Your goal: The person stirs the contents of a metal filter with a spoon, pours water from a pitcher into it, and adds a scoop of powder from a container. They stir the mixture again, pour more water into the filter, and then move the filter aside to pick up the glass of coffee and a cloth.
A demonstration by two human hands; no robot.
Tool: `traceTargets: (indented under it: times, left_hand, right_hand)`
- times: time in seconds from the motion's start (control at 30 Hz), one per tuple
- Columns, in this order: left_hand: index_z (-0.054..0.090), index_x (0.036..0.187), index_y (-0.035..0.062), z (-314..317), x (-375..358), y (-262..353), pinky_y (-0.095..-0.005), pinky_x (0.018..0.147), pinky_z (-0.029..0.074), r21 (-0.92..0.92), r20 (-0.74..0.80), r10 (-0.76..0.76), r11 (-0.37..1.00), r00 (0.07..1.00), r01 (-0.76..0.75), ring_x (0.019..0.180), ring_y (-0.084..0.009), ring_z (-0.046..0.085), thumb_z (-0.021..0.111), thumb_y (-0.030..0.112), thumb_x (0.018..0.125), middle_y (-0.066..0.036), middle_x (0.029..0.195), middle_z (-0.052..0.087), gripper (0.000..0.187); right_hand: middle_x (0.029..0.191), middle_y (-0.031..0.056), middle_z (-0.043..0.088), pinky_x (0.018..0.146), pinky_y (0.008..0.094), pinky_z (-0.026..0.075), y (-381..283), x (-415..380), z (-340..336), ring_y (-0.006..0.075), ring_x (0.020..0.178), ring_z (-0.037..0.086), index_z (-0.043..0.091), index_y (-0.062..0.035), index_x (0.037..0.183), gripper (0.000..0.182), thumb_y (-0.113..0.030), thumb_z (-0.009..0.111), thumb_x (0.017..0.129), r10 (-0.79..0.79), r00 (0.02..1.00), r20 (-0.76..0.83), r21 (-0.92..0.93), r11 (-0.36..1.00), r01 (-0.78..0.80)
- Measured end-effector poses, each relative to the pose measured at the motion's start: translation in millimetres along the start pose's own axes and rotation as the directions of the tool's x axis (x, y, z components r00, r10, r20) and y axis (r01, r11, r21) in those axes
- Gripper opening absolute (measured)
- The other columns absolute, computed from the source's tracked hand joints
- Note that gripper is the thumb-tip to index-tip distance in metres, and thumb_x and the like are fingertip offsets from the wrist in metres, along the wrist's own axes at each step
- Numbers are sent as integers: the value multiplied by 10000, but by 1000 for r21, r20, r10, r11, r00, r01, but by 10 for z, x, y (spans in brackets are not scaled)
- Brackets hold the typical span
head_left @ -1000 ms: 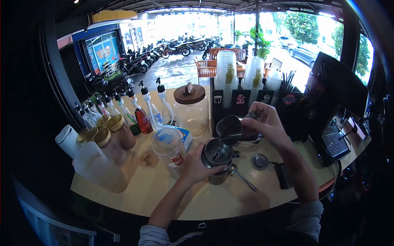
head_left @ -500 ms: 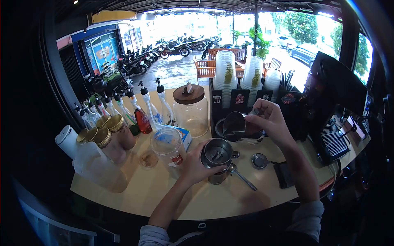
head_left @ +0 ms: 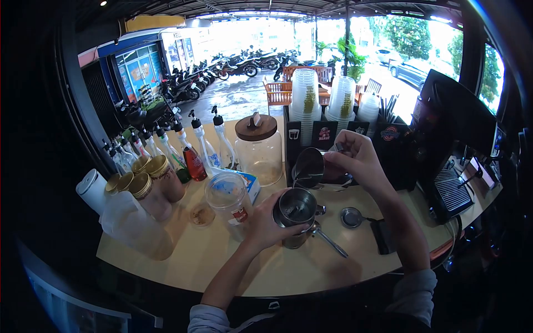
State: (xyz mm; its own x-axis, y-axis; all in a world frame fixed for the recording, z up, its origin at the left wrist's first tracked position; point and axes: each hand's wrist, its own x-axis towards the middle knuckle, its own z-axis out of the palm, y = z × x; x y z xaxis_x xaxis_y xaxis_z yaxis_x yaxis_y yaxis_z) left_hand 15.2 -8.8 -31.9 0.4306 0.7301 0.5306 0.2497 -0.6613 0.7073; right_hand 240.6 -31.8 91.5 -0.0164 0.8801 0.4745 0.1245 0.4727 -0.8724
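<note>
My left hand (head_left: 267, 226) is wrapped round a steel cup (head_left: 295, 208), its open mouth facing up, with some liquid visible inside. From above right, my right hand (head_left: 358, 160) grips a metal pitcher (head_left: 310, 168) by its handle side. The pitcher is tipped to the left, and a thin stream runs from its lip toward the cup's mouth. A metal spoon (head_left: 331, 242) lies on the counter just right of the cup. Close to my left fingers stands a clear plastic jar (head_left: 226, 191).
The counter (head_left: 266, 280) curves around me. Pump bottles (head_left: 194, 164) and gold-lidded jars (head_left: 161, 166) line the left. A wood-lidded glass jar (head_left: 261, 158) stands behind, near stacked plastic cups (head_left: 305, 100). A round metal strainer-like piece (head_left: 350, 217) lies to the right.
The pitcher has tilted further and shifted slightly left, and a thin stream now leaves its lip. Liquid shows in the cup. My left hand stays nearly still.
</note>
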Motion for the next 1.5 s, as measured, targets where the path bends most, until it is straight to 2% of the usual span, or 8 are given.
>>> traceTargets:
  times: [0.17,0.57,0.97,1.1,1.17,1.23,1.27,1.5]
  left_hand:
    - [521,1287,50,22,-20,-42,-366,919,514,7,-11,2,1000,1000,-2,1046,-243,649,899,408,579,-142,1132,642,879]
    - [539,1272,54,-3,-40,-38,-371,935,501,0,-7,-38,999,999,38,1074,-250,633,891,401,585,-127,1145,637,846]
    - [550,1216,49,18,-11,27,-388,968,465,107,-111,79,992,991,-67,1091,-274,604,890,369,577,-126,1137,630,791]
    - [531,1231,64,32,-17,63,-447,1047,380,166,-113,94,983,989,-75,1078,-284,603,879,402,578,-114,1118,634,814]
    - [524,1240,71,32,-22,65,-469,1073,345,217,-109,123,971,986,-97,1074,-286,603,874,416,579,-109,1114,635,823]
    - [509,1256,88,37,-27,45,-495,1107,280,248,-110,151,961,982,-120,1085,-283,602,866,430,581,-101,1126,635,837]
    - [509,1256,88,35,-28,49,-495,1107,280,248,-110,151,961,982,-120,1085,-283,602,866,430,581,-101,1126,635,837]
    - [494,1271,105,-12,-23,75,-477,1096,285,308,-103,178,941,979,-139,1114,-245,599,868,399,583,-82,1164,628,837]
  right_hand:
    - [748,-60,497,560,158,370,0,4,30,-35,694,442,478,-34,764,234,2,705,804,9,1000,30,-32,999,-8]
    - [727,-65,483,550,151,382,-17,-54,-71,-35,667,453,480,-45,761,237,-7,708,812,-15,999,-28,-35,999,14]
    - [720,-59,501,535,154,381,-70,-148,-83,-35,648,452,484,-40,758,234,-4,710,808,-21,999,-30,-69,997,19]
    - [731,-57,505,549,153,390,-106,-162,-21,-32,661,458,487,-35,769,231,0,712,808,4,1000,-29,-36,999,-6]
    - [773,-36,523,590,164,430,-97,-157,-30,-11,697,515,493,-49,807,203,-15,691,832,-11,999,39,-54,998,14]
    - [751,-50,511,562,158,400,-101,-163,30,-24,672,472,491,-45,791,218,-11,705,821,-20,999,25,-32,999,21]
    - [730,-65,499,534,151,371,-103,-168,54,-37,647,430,489,-41,775,234,-7,718,810,-28,1000,11,-9,1000,28]
    - [712,-74,484,519,149,338,-150,-244,54,-41,631,405,481,-53,757,247,-16,720,808,12,1000,10,-35,999,-11]
